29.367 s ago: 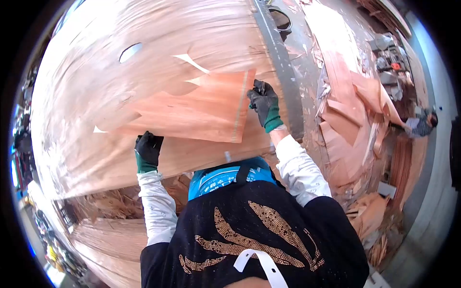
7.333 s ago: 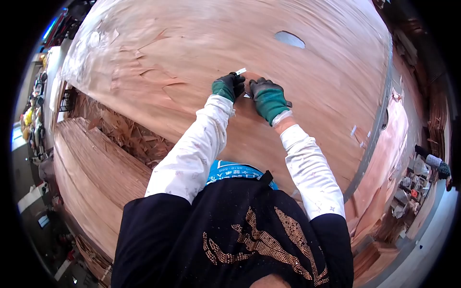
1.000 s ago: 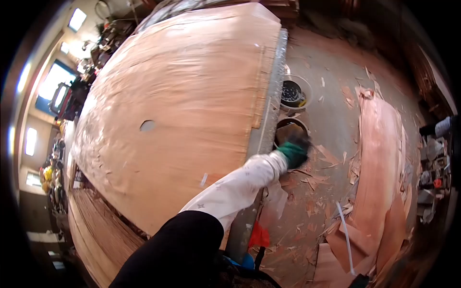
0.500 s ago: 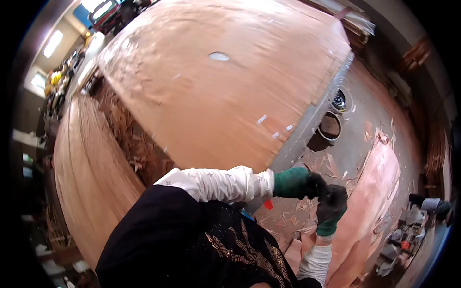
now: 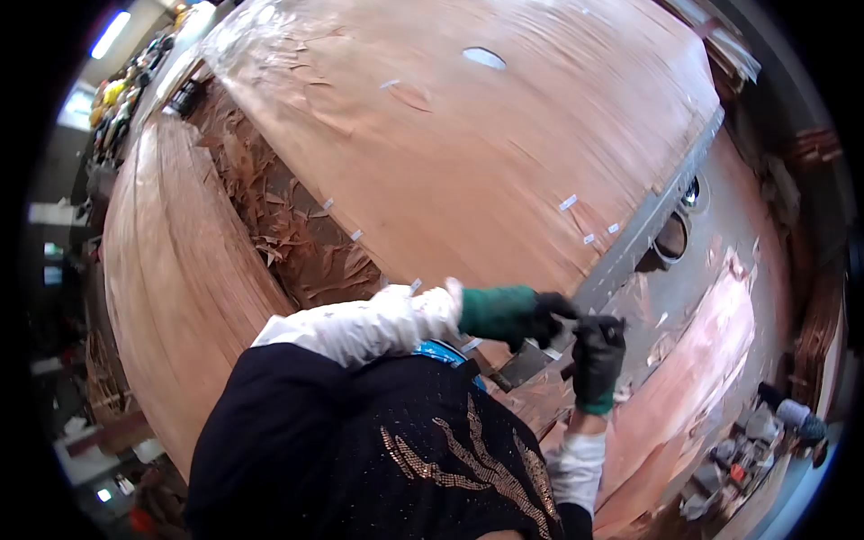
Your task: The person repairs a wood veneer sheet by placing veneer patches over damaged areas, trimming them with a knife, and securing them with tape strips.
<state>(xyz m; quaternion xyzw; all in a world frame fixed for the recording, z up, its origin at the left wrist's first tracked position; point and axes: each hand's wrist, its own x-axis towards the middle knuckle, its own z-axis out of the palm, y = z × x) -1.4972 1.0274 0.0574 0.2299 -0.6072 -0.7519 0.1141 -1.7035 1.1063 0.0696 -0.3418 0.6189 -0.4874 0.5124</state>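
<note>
My left hand (image 5: pixel 522 315), in a green glove with dark fingers, reaches across my body by the near edge of a large wood veneer sheet (image 5: pixel 468 162). Its fingers are bent and closed toward my right hand (image 5: pixel 598 360), which wears a similar glove and holds its fingers drawn together. The fingertips of both hands nearly meet. Whatever is between them is too small or blurred to make out. Just below the hands a small white strip (image 5: pixel 552 354) shows. More white strips, including one strip (image 5: pixel 568 202), lie on the sheet, which has an oval hole.
A grey metal edge (image 5: pixel 630 238) borders the sheet on the right, with a bucket (image 5: pixel 672 238) beside it. A stack of veneer (image 5: pixel 171 270) stands left, with torn scraps (image 5: pixel 288 220) between. Pinkish veneer (image 5: pixel 693 360) lies at right, near assorted clutter (image 5: pixel 729 468).
The view has shifted, so the sheet and bucket sit farther right and higher. Both hands have moved slightly left and up in view, staying close together. More of the near edge now shows.
</note>
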